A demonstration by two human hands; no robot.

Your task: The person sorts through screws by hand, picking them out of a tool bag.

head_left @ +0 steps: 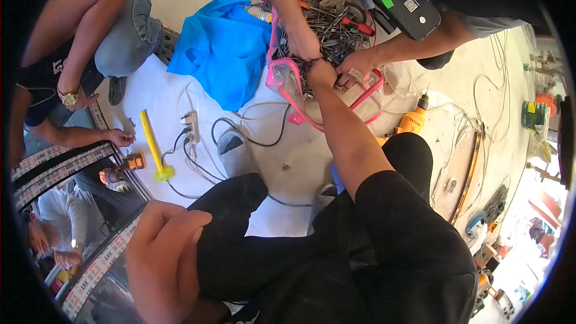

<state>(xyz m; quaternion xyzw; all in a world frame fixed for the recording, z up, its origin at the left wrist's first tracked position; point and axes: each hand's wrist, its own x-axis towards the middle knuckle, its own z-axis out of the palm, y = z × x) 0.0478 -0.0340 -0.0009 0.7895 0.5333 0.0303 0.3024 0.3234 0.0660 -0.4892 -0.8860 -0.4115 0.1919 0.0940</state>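
My right hand [322, 74] reaches into a clear plastic bag with pink edging [366, 101]. Its fingers are curled down against a heap of screws [333, 31], their tips hidden. Two hands of another person, one [304, 43] above mine and one [358, 63] to its right, are in the same bag, very near my fingers. At the lower left, my left hand [165, 258] is raised near my knee with fingers folded and thumb pressed in. Whatever it may hold is hidden.
A blue cloth bag [219, 48] lies beside the screws. Yellow drill [412, 119], power strip [190, 126], yellow-handled hammer [152, 144] and cables lie on the floor. Left, a person crouches by a glossy taped panel [102, 258] with another drill [123, 169]. A long level [468, 177] lies right.
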